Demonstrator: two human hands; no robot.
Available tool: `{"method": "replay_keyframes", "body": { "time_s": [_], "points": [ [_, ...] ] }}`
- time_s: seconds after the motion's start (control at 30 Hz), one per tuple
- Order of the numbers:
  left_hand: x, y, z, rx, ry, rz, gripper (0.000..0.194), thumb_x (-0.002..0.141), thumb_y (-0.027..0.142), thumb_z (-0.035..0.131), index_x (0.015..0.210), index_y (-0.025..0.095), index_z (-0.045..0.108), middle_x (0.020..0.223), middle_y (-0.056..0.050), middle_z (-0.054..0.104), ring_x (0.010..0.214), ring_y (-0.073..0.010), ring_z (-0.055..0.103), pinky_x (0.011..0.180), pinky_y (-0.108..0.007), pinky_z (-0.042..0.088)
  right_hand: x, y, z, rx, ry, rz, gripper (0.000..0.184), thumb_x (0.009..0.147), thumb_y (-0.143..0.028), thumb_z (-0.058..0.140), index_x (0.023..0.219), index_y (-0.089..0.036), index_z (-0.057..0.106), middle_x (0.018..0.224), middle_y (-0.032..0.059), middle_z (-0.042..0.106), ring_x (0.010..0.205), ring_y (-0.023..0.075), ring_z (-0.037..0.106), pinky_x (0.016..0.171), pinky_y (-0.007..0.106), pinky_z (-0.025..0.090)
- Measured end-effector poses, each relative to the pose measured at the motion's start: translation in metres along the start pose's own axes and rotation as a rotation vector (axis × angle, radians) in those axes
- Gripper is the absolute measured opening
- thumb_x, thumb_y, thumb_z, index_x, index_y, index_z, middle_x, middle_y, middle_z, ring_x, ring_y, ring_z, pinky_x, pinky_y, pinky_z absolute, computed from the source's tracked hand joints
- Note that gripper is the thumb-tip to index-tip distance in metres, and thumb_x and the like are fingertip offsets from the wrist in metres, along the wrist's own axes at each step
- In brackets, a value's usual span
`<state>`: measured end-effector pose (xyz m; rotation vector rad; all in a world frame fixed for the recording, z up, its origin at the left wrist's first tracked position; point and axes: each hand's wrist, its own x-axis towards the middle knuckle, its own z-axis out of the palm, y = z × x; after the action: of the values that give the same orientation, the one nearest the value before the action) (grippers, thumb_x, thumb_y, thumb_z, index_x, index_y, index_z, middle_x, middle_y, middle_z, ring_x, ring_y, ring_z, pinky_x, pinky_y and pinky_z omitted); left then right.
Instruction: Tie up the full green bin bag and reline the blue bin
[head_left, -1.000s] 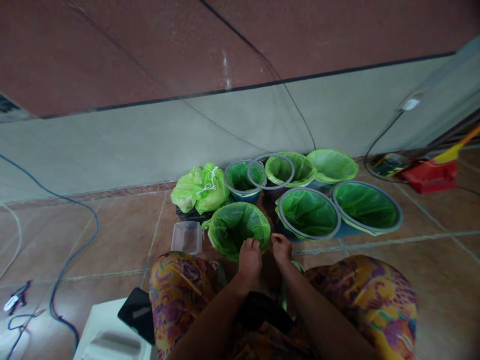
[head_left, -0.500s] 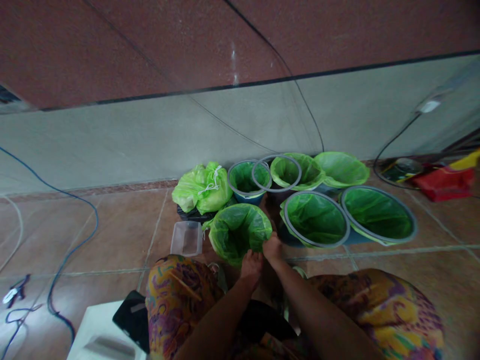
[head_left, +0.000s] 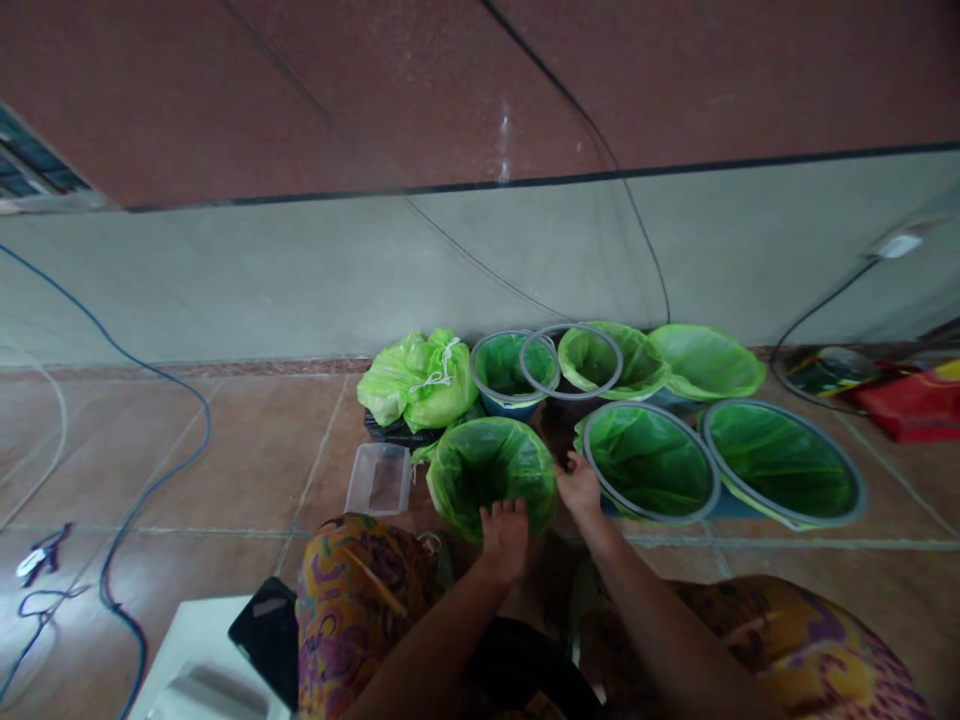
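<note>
A bin lined with a green plastic bag [head_left: 454, 470] stands on the floor between my knees, its liner folded out over the rim. My left hand [head_left: 506, 535] lies over the near edge, fingers stretched out onto the inside of the liner. At the right edge of the same bin is my right hand [head_left: 579, 485], its fingers apart and touching or very close to the bag; exact contact is unclear. Two lined bins with grey rims stand to the right, one nearer [head_left: 586, 440] and one farther [head_left: 780, 410]. Behind, a loose grey ring [head_left: 620, 366] rests across two lined bins.
Tied green bags [head_left: 435, 395] sit by the wall, beside a clear plastic tub [head_left: 379, 478]. A blue cable [head_left: 161, 480] runs along the floor at left. A dark phone-like slab [head_left: 266, 635] lies on a white surface near my left knee. Something red [head_left: 911, 400] is at far right.
My left hand has gone from gripping the near rim to spread fingers on the liner. My right hand has loosened and shifted slightly off the rim. The camera view has moved a little.
</note>
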<state>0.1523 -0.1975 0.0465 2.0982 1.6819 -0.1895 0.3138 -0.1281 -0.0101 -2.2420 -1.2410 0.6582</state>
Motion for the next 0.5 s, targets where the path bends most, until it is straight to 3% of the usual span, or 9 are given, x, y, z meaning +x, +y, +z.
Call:
{"method": "replay_keyframes", "body": {
  "time_s": [0.13, 0.27, 0.4, 0.5],
  "points": [
    [0.048, -0.006, -0.044, -0.063, 0.184, 0.0, 0.043, 0.095, 0.033, 0.044, 0.132, 0.012, 0.054, 0.123, -0.014, 0.065, 0.114, -0.0244, 0.059, 0.1, -0.036, 0.045, 0.018, -0.004, -0.002, 0.089, 0.1, -0.049, 0.036, 0.089, -0.029, 0.042, 0.105, -0.013, 0.07, 0.105, 0.0126, 0.073, 0.097, 0.0228, 0.067, 0.091, 0.037, 0.049],
    [0.109, -0.013, -0.076, -0.029, 0.222, 0.163, 0.038, 0.099, 0.024, 0.035, 0.126, 0.015, 0.06, 0.122, -0.01, 0.067, 0.113, -0.0204, 0.059, 0.104, -0.033, 0.041, 0.017, -0.012, 0.018, 0.052, 0.049, -0.077, 0.04, 0.091, -0.029, 0.041, 0.113, -0.012, 0.069, 0.107, 0.0139, 0.073, 0.095, 0.023, 0.067, 0.086, 0.034, 0.05],
    [0.154, -0.017, -0.086, 0.059, 0.222, 0.275, 0.035, 0.099, 0.031, 0.037, 0.112, 0.021, 0.068, 0.119, -0.007, 0.068, 0.12, -0.0248, 0.053, 0.104, -0.043, 0.04, 0.006, -0.013, 0.04, -0.009, 0.031, -0.075, 0.041, 0.094, -0.024, 0.038, 0.121, -0.008, 0.065, 0.107, 0.0158, 0.073, 0.092, 0.0223, 0.069, 0.082, 0.031, 0.049],
    [0.174, -0.024, -0.081, 0.118, 0.128, 0.28, 0.033, 0.099, 0.033, 0.04, 0.109, 0.023, 0.069, 0.12, -0.007, 0.069, 0.12, -0.026, 0.054, 0.107, -0.051, 0.037, 0.0, -0.009, 0.047, -0.072, -0.01, -0.093, 0.036, 0.094, -0.018, 0.04, 0.121, -0.012, 0.063, 0.101, 0.0127, 0.074, 0.087, 0.0202, 0.07, 0.077, 0.027, 0.048]
  ]
}}
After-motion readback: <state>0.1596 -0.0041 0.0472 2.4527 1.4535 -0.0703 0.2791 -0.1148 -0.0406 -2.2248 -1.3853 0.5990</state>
